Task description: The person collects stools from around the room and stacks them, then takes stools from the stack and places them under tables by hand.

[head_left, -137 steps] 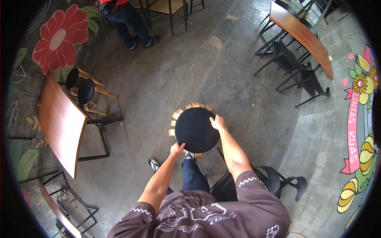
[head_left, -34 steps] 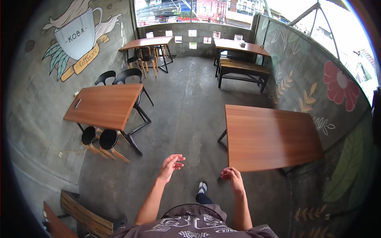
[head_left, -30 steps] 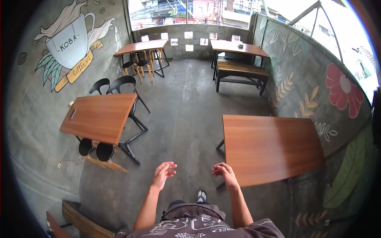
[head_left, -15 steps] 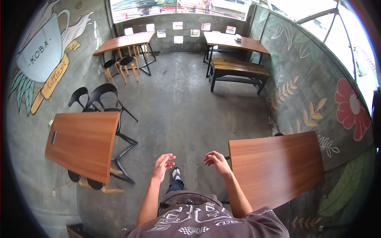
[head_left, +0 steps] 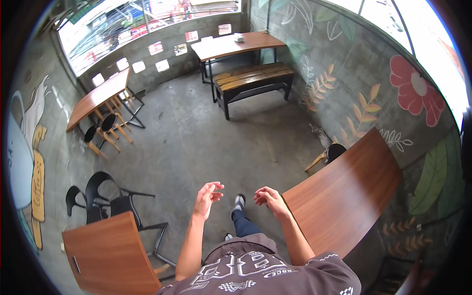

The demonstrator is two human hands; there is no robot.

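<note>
My left hand (head_left: 207, 199) is raised in front of my body over the grey floor, its fingers apart and holding nothing. My right hand (head_left: 270, 200) hangs at about the same height, fingers loosely curled but apart, with nothing in it. Nearest to it is the left corner of a brown wooden table (head_left: 344, 196) on the right; no contact between them can be made out. Beyond that table a round black stool (head_left: 336, 152) with wooden legs shows in part.
At the lower left is another wooden table (head_left: 110, 253) with black chairs (head_left: 105, 191) behind it. A wooden bench (head_left: 253, 78) stands before a far table (head_left: 221, 47). Black stools (head_left: 109, 122) stand by the table (head_left: 101, 98) at the far left.
The round black stool top held in both hands in the oldest frame is gone from them. Lately the view has turned right, and the stool behind the right table has come into sight.
</note>
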